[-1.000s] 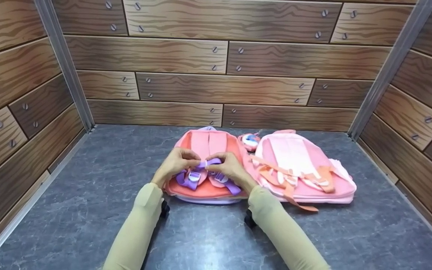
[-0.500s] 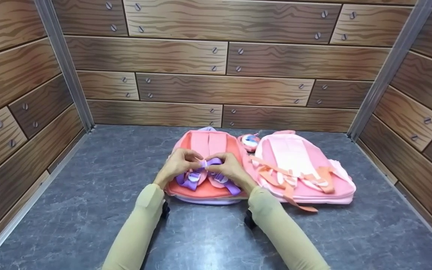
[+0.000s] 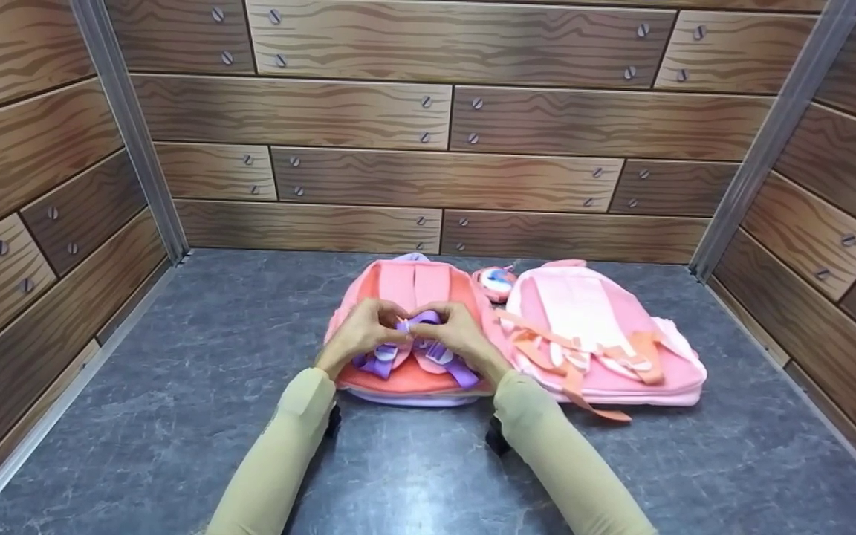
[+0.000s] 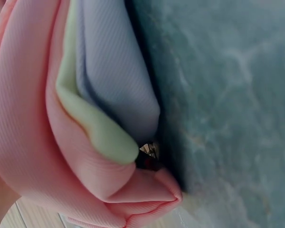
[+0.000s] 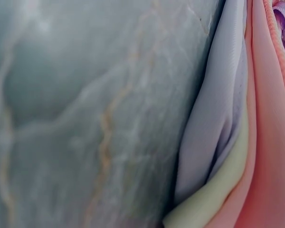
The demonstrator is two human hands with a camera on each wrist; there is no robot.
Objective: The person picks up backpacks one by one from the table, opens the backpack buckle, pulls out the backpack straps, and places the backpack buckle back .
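At the back and both sides, wood-patterned walls (image 3: pixel 354 174). Below them, a dark, marbled table (image 3: pixel 413 468). Lying toward its rear, on the right, a pale pink backpack (image 3: pixel 599 319), straps side up. Touching it, at centre, a coral backpack (image 3: pixel 413 286), also straps side up, with a lilac layer (image 4: pixel 116 66) and pale green trim (image 4: pixel 104 137) along its lower edge in both wrist views. Across the pink one, loose orange straps (image 3: pixel 569 349). Above the coral one, a left grip (image 3: pixel 365 327), pinching a purple strap (image 3: pixel 425 318) between thumb and finger; just beside and facing it, a right grip (image 3: pixel 454 327), pinching the same strap. Between both backpacks, at the far side, a small round pouch (image 3: pixel 497 282). Smallest, below the right grip, a pale buckle (image 3: pixel 443 357).
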